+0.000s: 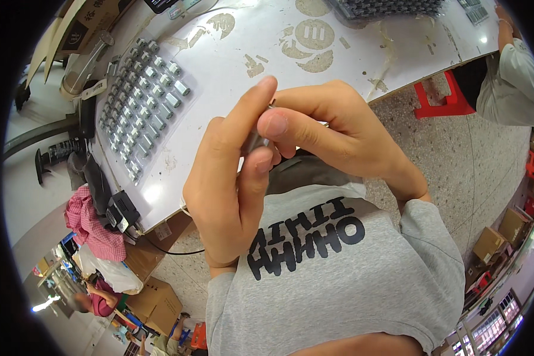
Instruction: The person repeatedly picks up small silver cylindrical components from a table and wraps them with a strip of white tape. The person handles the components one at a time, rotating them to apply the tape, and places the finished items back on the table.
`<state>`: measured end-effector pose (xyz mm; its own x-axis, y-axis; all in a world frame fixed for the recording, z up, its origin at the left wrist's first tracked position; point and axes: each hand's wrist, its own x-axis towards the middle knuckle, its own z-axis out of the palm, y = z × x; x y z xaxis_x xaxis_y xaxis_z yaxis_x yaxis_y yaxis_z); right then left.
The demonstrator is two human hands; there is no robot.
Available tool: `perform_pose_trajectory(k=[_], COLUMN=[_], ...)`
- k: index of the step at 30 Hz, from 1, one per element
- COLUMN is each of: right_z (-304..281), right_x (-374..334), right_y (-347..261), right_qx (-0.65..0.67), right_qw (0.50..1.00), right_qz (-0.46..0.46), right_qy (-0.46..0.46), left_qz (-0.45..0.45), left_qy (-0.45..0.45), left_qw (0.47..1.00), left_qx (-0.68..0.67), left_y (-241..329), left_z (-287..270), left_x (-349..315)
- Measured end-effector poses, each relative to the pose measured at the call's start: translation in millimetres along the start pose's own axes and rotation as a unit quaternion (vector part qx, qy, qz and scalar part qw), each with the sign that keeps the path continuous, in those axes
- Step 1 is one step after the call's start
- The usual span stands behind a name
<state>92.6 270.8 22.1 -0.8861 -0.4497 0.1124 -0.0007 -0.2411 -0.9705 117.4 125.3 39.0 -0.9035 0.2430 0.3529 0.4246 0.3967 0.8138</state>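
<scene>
In front of my chest, my left hand (219, 178) is closed round a small silver metal cylinder (254, 143), thumb and fingers curled about it. Most of the cylinder is hidden behind the fingers. My right hand (338, 127) meets it from the other side, its thumb and forefinger pinched at the cylinder's upper end. A tiny dark tip shows there between the fingertips. To the left on the white table (219, 71), a clear plastic tray (142, 107) holds rows of many silver metal cylinders standing or leaning in it.
More dark metal parts in a tray (391, 8) lie at the table's far edge. Cardboard boxes (80, 29) and a clear container (89, 65) stand at the left. A red stool (442, 98) and a co-worker's grey sleeve (519, 83) are at the right.
</scene>
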Motion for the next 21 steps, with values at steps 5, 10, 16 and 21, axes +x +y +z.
perform_pose_trajectory(k=[5, 10, 16, 21], right_z=[-5.0, -13.5, -17.4, -18.3], right_x=[0.4, -0.4, -5.7, -8.2], right_y=[1.0, -10.0, -14.2, -14.2], right_qx=[-0.121, -0.133, 0.052, 0.089], right_qw=[0.992, 0.99, 0.988, 0.982], right_qz=[-0.022, 0.031, 0.121, 0.144], right_qy=[0.004, -0.048, -0.081, -0.083], left_qz=[-0.022, -0.011, 0.025, 0.011], left_qy=[-0.012, -0.064, 0.023, 0.065], left_qw=[0.998, 0.991, 0.999, 0.997], left_qx=[0.06, 0.117, 0.02, -0.049], left_y=[4.7, 11.8, -6.3, -13.1], left_z=[-2.5, -18.3, -4.4, -1.2], left_x=[-2.5, 3.4, -0.8, -3.4])
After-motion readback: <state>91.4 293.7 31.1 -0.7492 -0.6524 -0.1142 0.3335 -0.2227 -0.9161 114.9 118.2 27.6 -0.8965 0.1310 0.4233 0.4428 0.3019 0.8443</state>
